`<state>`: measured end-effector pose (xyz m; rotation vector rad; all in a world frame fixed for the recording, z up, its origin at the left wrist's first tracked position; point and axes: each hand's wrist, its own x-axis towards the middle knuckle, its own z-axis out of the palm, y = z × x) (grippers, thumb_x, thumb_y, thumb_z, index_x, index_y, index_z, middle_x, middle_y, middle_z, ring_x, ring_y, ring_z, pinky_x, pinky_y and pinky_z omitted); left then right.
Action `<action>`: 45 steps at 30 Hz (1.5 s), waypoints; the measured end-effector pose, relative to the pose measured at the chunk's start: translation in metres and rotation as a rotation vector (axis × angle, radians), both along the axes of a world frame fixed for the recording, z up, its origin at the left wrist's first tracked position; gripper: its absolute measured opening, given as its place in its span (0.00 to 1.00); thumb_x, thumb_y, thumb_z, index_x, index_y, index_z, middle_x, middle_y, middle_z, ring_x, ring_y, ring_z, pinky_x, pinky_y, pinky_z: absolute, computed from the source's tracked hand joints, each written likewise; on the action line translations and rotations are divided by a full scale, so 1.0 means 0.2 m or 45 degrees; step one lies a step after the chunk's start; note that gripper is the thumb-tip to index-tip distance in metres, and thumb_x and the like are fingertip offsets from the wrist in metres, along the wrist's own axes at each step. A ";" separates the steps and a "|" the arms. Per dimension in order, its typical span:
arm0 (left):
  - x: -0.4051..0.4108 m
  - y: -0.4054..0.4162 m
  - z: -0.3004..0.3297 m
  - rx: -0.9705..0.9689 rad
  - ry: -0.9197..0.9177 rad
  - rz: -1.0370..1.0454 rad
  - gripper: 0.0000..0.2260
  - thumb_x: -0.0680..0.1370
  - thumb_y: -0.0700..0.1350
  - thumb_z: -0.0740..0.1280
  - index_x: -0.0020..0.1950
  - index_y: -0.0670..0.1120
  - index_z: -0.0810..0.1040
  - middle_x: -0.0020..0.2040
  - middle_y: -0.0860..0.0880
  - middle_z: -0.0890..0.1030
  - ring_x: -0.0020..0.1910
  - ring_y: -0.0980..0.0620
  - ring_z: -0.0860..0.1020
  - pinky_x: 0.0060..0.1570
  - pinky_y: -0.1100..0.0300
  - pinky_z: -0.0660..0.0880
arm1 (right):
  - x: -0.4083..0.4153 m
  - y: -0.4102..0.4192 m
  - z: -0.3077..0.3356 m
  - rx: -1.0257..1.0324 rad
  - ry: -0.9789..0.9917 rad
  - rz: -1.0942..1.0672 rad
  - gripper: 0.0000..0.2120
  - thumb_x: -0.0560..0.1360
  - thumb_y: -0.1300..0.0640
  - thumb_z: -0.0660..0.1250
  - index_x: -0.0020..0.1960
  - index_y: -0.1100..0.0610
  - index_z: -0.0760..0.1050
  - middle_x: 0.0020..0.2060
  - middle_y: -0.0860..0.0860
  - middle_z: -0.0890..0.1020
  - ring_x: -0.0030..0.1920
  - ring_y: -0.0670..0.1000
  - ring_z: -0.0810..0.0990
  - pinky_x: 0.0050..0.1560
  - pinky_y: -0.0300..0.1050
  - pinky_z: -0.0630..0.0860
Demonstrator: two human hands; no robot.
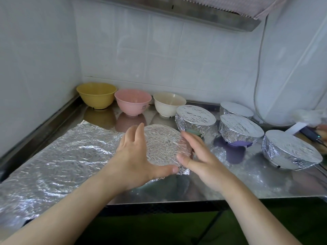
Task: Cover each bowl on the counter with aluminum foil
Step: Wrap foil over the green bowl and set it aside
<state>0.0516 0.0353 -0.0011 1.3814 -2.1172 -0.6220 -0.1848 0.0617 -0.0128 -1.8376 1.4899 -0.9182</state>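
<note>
A foil-covered bowl (pixel 161 145) sits between my hands at the counter's middle. My left hand (pixel 136 156) lies against its left side, fingers straight, thumb at the front foil edge. My right hand (pixel 196 156) presses the right side with fingers spread. Three bare bowls stand along the back: yellow (pixel 96 95), pink (pixel 132 101), cream (pixel 169 104). Several wrapped bowls stand to the right, among them one (pixel 195 119) just behind my right hand, one over a purple bowl (pixel 238 131) and one (pixel 290 151) at the far right.
A large crinkled foil sheet (pixel 53 160) is spread over the left of the steel counter (pixel 230 183). Tiled walls close the left and back. A cable and a dark device (pixel 309 135) lie at the right edge. The counter's front edge runs below my forearms.
</note>
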 end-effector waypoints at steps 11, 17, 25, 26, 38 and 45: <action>0.03 -0.02 0.00 -0.062 -0.038 -0.022 0.73 0.54 0.79 0.74 0.85 0.48 0.41 0.84 0.48 0.54 0.81 0.48 0.60 0.76 0.54 0.64 | 0.00 -0.01 -0.02 -0.152 0.107 -0.071 0.57 0.62 0.40 0.85 0.84 0.47 0.60 0.73 0.31 0.66 0.72 0.26 0.64 0.75 0.31 0.63; 0.03 -0.03 -0.03 -0.164 -0.038 -0.024 0.71 0.55 0.79 0.74 0.85 0.46 0.44 0.82 0.48 0.58 0.79 0.49 0.62 0.74 0.56 0.66 | 0.03 -0.01 -0.04 -0.193 0.235 -0.178 0.58 0.64 0.42 0.86 0.85 0.48 0.57 0.75 0.36 0.64 0.73 0.27 0.61 0.74 0.28 0.59; 0.03 -0.03 -0.04 -0.155 -0.019 -0.038 0.71 0.56 0.77 0.76 0.85 0.46 0.44 0.83 0.48 0.55 0.81 0.49 0.58 0.77 0.54 0.63 | 0.01 0.01 0.04 0.001 -0.197 -0.123 0.39 0.72 0.29 0.68 0.81 0.37 0.64 0.77 0.33 0.69 0.77 0.35 0.65 0.82 0.55 0.60; 0.03 -0.03 -0.04 -0.156 -0.023 -0.036 0.71 0.56 0.78 0.75 0.85 0.46 0.44 0.83 0.48 0.56 0.81 0.48 0.58 0.77 0.53 0.63 | 0.04 -0.01 0.05 -0.027 -0.177 -0.186 0.36 0.75 0.29 0.65 0.81 0.37 0.65 0.77 0.33 0.69 0.77 0.35 0.65 0.82 0.54 0.60; 0.06 -0.08 -0.03 0.011 0.017 -0.071 0.72 0.55 0.71 0.82 0.85 0.51 0.42 0.83 0.53 0.50 0.81 0.51 0.55 0.77 0.58 0.59 | 0.15 -0.09 0.00 -0.121 0.111 -0.400 0.25 0.84 0.37 0.58 0.75 0.49 0.74 0.69 0.43 0.78 0.68 0.42 0.76 0.70 0.45 0.70; 0.07 0.00 0.13 0.193 -0.329 0.029 0.72 0.55 0.73 0.80 0.82 0.57 0.34 0.81 0.54 0.45 0.82 0.44 0.48 0.78 0.44 0.60 | 0.07 -0.08 0.11 -0.222 0.195 -0.439 0.21 0.81 0.39 0.65 0.69 0.49 0.79 0.63 0.44 0.83 0.63 0.46 0.79 0.61 0.43 0.71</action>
